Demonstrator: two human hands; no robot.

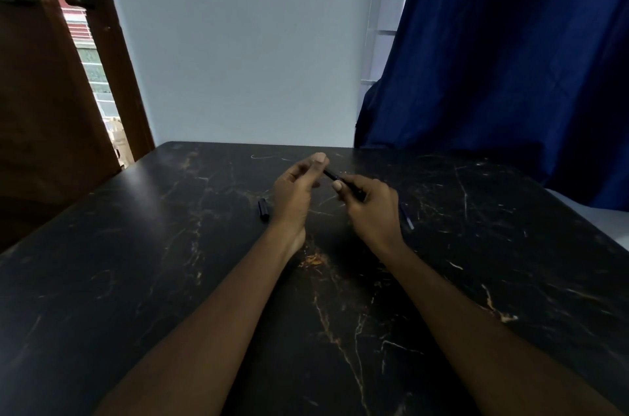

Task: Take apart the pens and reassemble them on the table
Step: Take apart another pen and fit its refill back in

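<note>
Hands — two; pen barrel (343, 182), one.

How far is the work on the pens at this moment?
Done: a black cap lies on the table beside the left hand, and a thin refill lies by the right hand. In hand: both hands hold the black barrel. Left: reassembly.

Looks like a home room: dark marble table (170, 279), blue curtain (510, 58) over a window, plain pale wall (238, 41), wooden door (41, 126) ajar at left.
</note>
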